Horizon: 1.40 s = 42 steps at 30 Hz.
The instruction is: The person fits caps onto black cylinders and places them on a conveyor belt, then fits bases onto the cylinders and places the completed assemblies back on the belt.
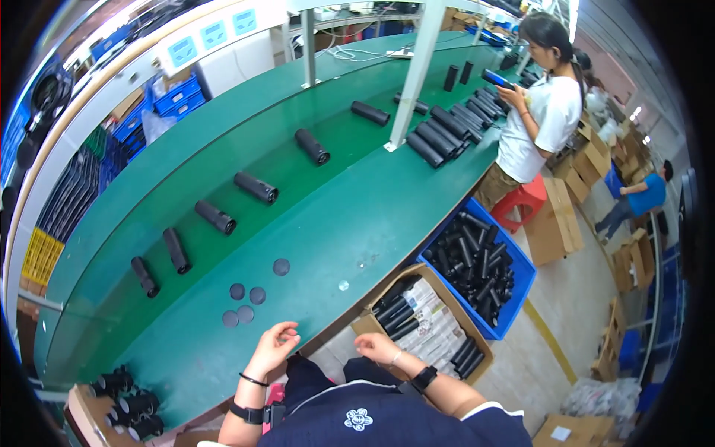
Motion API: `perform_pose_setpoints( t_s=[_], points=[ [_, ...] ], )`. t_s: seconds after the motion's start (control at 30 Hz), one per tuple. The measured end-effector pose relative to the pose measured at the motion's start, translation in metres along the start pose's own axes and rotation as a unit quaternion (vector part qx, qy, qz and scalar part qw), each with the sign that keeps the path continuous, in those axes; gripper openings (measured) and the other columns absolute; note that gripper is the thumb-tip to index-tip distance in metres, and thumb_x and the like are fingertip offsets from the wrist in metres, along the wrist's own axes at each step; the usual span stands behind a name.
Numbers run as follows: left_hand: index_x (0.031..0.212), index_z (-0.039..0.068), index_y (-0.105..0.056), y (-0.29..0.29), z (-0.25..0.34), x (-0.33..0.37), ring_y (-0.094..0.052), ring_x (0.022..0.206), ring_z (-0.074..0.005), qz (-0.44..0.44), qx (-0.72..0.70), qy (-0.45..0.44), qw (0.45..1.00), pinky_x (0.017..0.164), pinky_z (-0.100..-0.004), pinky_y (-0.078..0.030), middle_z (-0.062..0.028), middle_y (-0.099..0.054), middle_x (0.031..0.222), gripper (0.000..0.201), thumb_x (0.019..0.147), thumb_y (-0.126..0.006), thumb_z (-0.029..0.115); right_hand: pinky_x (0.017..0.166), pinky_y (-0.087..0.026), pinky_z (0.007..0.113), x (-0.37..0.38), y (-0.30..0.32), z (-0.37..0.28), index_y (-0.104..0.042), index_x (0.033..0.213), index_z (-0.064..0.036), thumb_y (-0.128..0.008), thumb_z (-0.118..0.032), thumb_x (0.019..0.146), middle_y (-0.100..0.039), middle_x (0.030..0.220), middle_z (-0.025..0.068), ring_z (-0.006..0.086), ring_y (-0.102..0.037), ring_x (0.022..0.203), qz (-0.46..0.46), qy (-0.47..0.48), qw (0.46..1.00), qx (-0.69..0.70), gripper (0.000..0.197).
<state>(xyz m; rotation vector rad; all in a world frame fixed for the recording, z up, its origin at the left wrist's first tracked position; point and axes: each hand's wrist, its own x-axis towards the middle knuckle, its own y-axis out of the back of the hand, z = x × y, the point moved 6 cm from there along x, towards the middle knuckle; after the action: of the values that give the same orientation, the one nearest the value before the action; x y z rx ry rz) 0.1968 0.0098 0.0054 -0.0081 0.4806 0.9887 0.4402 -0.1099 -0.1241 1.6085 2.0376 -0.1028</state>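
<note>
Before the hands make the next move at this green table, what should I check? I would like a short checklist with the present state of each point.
1. Left hand free: ok, open and holding nothing, at the table's near edge.
2. Right hand free: cannot tell, fingers curled beside the cardboard box.
3. Round dark discs within reach: ok, lying flat just beyond the left hand.
4. Black tubes on the green table: ok, spaced in a row, farther away.
5. Box stock: ok, black tubes and wrapped pieces inside.
6. Standing person apart from the hands: ok, at the far end.
</note>
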Motion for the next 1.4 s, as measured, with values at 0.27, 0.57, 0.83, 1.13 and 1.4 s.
perform_pose_setpoints(
  t_s=[0.27, 0.57, 0.83, 1.13, 1.4],
  points=[
    [0.114, 0.000, -0.059, 0.109, -0.091, -0.105, -0.058, 0.084, -0.0100, 0.171, -0.072, 0.021, 0.982, 0.071, -0.0241, -0.048, -0.0062, -0.062, 0.097, 0.033, 0.083, -0.067, 0.005, 0.066, -0.050, 0.030, 0.076, -0.096, -0.134, -0.065, 0.101, -0.0041, -0.067, -0.017, 0.081, -0.065, 0.075, 0.0049, 0.0134, -0.060, 0.068, -0.130, 0.135, 0.982, 0.018, 0.024],
    [0.119, -0.002, -0.055, 0.234, -0.176, -0.254, -0.061, 0.096, -0.0187, 0.361, -0.083, 0.021, 0.929, 0.081, -0.0300, -0.050, -0.0130, -0.063, 0.106, 0.037, 0.085, -0.066, 0.007, 0.064, -0.050, 0.034, 0.113, -0.345, -0.337, -0.068, 0.096, -0.0058, -0.065, -0.017, 0.076, -0.068, 0.078, 0.0101, 0.0197, -0.063, 0.069, -0.396, 0.280, 0.872, -0.070, 0.023],
    [0.114, 0.003, -0.060, 0.290, -0.166, -0.311, -0.059, 0.092, -0.0140, 0.437, -0.044, 0.045, 0.897, 0.075, -0.0296, -0.050, -0.0088, -0.064, 0.100, 0.031, 0.087, -0.065, 0.016, 0.068, -0.050, 0.029, 0.172, -0.450, -0.436, -0.066, 0.104, -0.0040, -0.066, -0.014, 0.082, -0.065, 0.079, 0.0054, 0.0123, -0.059, 0.072, -0.421, 0.309, 0.822, -0.227, 0.024],
    [0.106, 0.004, -0.061, 0.343, -0.194, -0.477, -0.055, 0.098, -0.0220, 0.829, 0.094, 0.082, 0.545, 0.082, -0.0329, -0.045, -0.0095, -0.060, 0.103, 0.030, 0.078, -0.068, 0.011, 0.099, -0.044, 0.043, 0.090, -0.666, -0.482, -0.033, 0.142, -0.0203, -0.077, -0.015, 0.072, -0.040, 0.135, 0.0225, 0.0403, -0.047, 0.119, -0.392, 0.501, 0.667, -0.389, 0.083],
    [0.133, 0.008, -0.042, 0.388, -0.304, -0.506, -0.051, 0.110, -0.0386, 0.750, 0.155, 0.239, 0.597, 0.093, -0.0425, -0.044, -0.0210, -0.047, 0.122, 0.067, 0.075, -0.075, 0.019, 0.089, -0.049, 0.042, 0.123, -0.679, -0.461, -0.046, 0.130, -0.0185, -0.072, -0.015, 0.075, -0.046, 0.125, 0.0171, 0.0378, -0.054, 0.108, -0.436, 0.476, 0.685, -0.337, 0.060]
  ],
)
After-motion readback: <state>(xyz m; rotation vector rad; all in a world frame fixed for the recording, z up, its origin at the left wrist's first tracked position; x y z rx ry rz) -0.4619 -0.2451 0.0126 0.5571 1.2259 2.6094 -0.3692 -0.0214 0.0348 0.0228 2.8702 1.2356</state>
